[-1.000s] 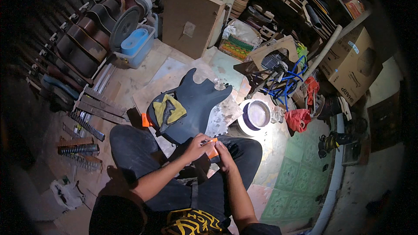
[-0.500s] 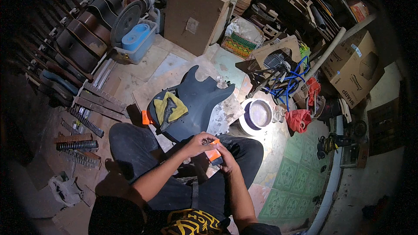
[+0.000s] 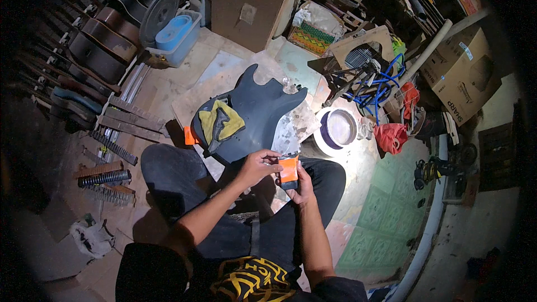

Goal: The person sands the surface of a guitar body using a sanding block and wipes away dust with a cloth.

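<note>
Just below and right of the frame's centre, the right hand (image 3: 304,188) gripped a dark block (image 3: 289,184) with an orange sheet (image 3: 289,168) across it, while the left hand (image 3: 258,169) pinched the sheet's left edge. Above, near mid-frame, lay a dark electric guitar body (image 3: 258,113), a yellow-and-grey cloth (image 3: 222,123) on its left part.

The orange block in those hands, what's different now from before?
The orange block has turned, showing more of its orange face. The left hand is at its left side; the right hand holds its right side. The yellow cloth still lies on the dark guitar body.
</note>
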The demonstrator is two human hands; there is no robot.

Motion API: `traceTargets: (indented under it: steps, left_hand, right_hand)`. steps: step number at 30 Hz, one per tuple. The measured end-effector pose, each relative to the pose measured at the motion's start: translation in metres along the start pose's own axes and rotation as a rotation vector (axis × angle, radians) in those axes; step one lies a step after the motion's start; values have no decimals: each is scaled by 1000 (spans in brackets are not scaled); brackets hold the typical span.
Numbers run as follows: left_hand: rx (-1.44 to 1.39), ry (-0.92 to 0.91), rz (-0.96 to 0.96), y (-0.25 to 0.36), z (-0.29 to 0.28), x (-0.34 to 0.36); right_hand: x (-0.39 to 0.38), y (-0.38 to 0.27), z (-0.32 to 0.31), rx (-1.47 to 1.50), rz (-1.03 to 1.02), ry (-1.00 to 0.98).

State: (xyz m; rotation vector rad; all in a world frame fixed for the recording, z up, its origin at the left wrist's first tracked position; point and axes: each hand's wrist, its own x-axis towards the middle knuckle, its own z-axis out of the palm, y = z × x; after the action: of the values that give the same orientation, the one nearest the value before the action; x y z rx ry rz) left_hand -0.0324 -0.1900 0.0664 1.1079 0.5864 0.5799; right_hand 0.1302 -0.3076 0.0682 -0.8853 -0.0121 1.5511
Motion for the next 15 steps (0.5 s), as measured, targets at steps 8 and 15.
traceTargets:
  steps: [8, 15]
  left_hand:
    - [-129, -8, -79, 1, -4, -1]
    - [24, -49, -116, 20, -10, 0]
  right_hand:
    - [-1, -2, 12, -66, 29, -107]
    - [-5, -5, 25, -214, 16, 30]
